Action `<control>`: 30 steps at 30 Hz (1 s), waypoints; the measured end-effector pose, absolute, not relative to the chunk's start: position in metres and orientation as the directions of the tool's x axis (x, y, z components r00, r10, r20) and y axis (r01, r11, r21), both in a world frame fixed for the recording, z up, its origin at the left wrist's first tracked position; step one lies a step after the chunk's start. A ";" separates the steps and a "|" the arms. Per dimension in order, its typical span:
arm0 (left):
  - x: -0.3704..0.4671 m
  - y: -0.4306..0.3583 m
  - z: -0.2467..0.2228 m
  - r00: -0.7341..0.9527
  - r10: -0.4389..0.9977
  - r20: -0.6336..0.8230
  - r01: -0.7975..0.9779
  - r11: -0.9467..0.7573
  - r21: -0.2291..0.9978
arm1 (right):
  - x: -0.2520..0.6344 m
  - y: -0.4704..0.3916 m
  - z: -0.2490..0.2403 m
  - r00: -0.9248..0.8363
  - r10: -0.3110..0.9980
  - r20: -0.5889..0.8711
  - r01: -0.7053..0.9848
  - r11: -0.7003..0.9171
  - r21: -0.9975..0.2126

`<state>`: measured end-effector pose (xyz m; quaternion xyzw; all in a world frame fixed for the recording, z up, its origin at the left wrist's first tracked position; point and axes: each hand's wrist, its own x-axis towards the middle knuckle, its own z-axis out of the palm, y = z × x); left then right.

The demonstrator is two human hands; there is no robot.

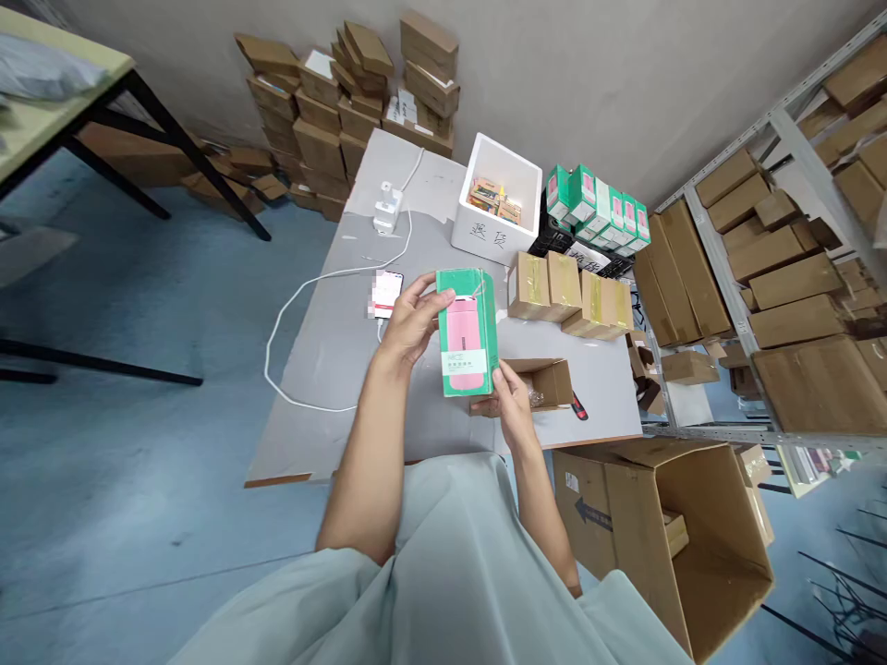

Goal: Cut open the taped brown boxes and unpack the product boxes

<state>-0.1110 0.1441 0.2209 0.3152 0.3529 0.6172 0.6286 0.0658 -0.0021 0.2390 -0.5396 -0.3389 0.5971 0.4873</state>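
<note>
Between my two hands, above the table, is a green product box with a pink device pictured on its front. My left hand grips its upper left edge, thumb on the front. At the lower right corner my right hand is closed on the same box. Behind my right hand an open cardboard box sits on the table with clear wrapping inside. A red and black utility knife lies to its right. Left of my left hand is a lit phone with a cable plugged in.
A white foam box of small packs stands at the table's back, beside several green boxes in a black crate. Taped cartons sit in front. A large open carton stands by the table's right front. Shelving rises on the right.
</note>
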 end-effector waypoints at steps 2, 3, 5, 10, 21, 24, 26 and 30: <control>-0.115 0.145 0.222 -0.058 0.997 -0.058 -0.437 0.027 0.899 | 0.069 -0.001 0.239 0.111 0.956 -0.273 -0.090 -0.264 -0.960; -0.116 0.145 0.222 -0.082 0.995 -0.050 -0.393 0.014 0.920 | 0.069 0.000 0.238 0.120 0.957 -0.264 -0.036 -0.261 -0.965; -0.115 0.144 0.224 -0.115 0.993 -0.018 -0.328 -0.020 0.944 | 0.068 0.000 0.236 0.149 0.962 -0.228 0.105 -0.245 -0.964; -0.104 0.136 0.234 -0.224 0.972 0.071 -0.103 -0.096 0.990 | 0.055 -0.005 0.231 0.243 0.969 0.046 0.644 -0.125 -0.755; -0.091 0.107 0.246 0.155 0.987 -0.033 -0.291 0.078 0.954 | 0.094 0.006 0.231 0.213 0.950 -0.226 -0.298 -0.157 -0.942; -0.086 0.080 0.236 0.334 0.923 -0.191 -0.259 0.285 0.923 | 0.115 0.010 0.233 0.150 0.954 -0.261 -0.502 -0.154 -0.851; -0.074 0.063 0.230 0.371 0.896 -0.243 -0.237 0.345 0.908 | 0.126 0.010 0.232 0.148 0.954 -0.261 -0.548 -0.140 -0.825; -0.038 0.049 0.221 0.280 0.930 -0.238 -0.209 0.301 0.930 | 0.145 0.006 0.226 0.148 0.956 -0.253 -0.551 -0.132 -0.824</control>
